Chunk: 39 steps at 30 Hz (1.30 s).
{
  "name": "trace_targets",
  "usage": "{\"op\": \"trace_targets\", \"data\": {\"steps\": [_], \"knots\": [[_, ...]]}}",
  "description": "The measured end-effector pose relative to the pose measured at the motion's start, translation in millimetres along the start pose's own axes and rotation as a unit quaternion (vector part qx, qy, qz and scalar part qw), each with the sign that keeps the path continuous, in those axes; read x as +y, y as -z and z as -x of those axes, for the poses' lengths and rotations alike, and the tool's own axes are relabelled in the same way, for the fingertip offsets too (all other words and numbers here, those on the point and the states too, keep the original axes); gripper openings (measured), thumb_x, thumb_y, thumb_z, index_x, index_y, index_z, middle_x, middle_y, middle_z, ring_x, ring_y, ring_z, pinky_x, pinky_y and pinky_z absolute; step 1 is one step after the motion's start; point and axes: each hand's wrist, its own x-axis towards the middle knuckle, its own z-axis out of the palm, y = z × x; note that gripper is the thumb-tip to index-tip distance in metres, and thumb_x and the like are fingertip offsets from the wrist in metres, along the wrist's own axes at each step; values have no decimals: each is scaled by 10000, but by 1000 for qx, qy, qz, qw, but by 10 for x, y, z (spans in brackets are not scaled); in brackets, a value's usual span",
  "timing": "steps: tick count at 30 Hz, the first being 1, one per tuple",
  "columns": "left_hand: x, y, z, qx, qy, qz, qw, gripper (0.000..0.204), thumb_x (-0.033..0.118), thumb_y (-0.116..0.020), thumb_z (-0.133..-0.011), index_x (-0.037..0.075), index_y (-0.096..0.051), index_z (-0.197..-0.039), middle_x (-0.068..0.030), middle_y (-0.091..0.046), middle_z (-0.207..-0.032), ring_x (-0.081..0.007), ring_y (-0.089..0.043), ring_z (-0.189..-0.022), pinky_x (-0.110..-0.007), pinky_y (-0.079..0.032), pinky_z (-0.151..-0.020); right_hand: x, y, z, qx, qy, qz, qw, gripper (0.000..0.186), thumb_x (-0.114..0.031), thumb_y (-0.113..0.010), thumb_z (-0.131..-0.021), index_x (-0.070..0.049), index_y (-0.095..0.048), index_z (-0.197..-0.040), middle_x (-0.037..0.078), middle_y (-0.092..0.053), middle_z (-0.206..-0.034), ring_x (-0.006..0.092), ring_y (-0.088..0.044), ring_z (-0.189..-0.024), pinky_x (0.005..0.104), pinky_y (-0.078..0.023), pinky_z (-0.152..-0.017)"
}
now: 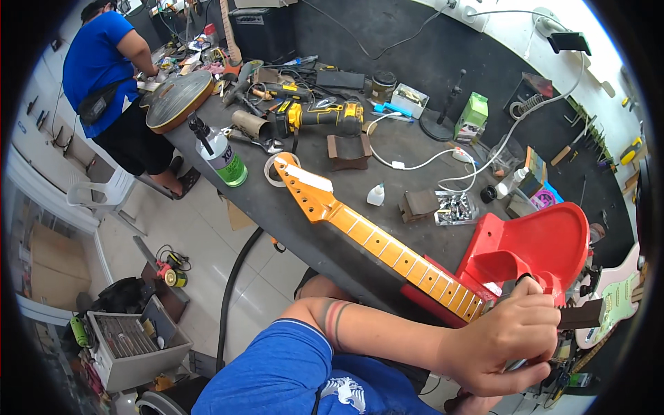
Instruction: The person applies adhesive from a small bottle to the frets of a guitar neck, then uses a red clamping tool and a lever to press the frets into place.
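A guitar neck (408,263) with an amber fretboard lies slanted across the bench's front edge, its headstock (304,188) toward the far left. White tape or paper covers part of the headstock. Near the neck's other end, my left hand (508,335) is closed, fingers curled round something mostly hidden. A dark brown block (582,315) shows just beyond its knuckles; whether I hold it is unclear. Behind this hand stands a glossy red moulded piece (574,238) with curved walls. My right hand (477,402) shows only partly below, its fingers mostly hidden.
On the dark bench are a yellow-black power tool (325,117), a spray bottle (227,160), a small white bottle (375,195) and a tray of metal parts (456,207). A pale green guitar (615,304) is at right. A person (111,76) works at far left.
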Motion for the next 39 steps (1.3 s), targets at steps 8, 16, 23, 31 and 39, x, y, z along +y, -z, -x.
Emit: {"op": "trace_targets", "data": {"steps": [8,16,23,31,39], "knots": [[-133,156,17,-66,-101,17,993,199,209,-680,-997,61,-606,-1109,-66,-529,-932,-287,-531,-819,-448,-364,-860,70,144,38,10,17,-10,1000,253,-320,-548,-1173,-76,-586,-1228,-33,-533,-733,54,-472,-527,239,-349,-455],[-209,404,-37,-157,-59,-13,986,276,241,-739,-1050,34,-675,-1221,-80,-653,-910,-275,-617,-768,-446,-476,-773,-2,153,96,-27,32,-5,999,189,-210,-505,-1182,-74,-547,-1057,-27,-517,-689,45,-469,-511,232,-342,-450],[-127,350,-156,-153,-70,-46,985,250,251,-749,-1028,25,-644,-1034,-80,-543,-794,-292,-510,-655,-434,-411,-628,-89,216,105,-51,-9,-43,998,151,-156,-544,-1160,-51,-552,-1052,-11,-533,-719,46,-489,-526,227,-372,-461],[-125,418,-114,-161,-82,-57,982,454,435,-708,-1068,61,-553,-863,-36,-493,-745,-256,-489,-633,-434,-431,-657,-21,264,114,-68,4,-62,996,141,-146,-574,-1151,-45,-561,-1054,-4,-551,-783,52,-509,-575,230,-393,-501],[-244,338,67,-135,-101,-82,982,633,533,-667,-1073,96,-406,-695,-32,-486,-745,-230,-504,-638,-441,-474,-701,44,261,101,-68,31,-27,997,199,-233,-546,-1168,-53,-556,-1083,3,-541,-706,77,-515,-524,234,-408,-462]]}}
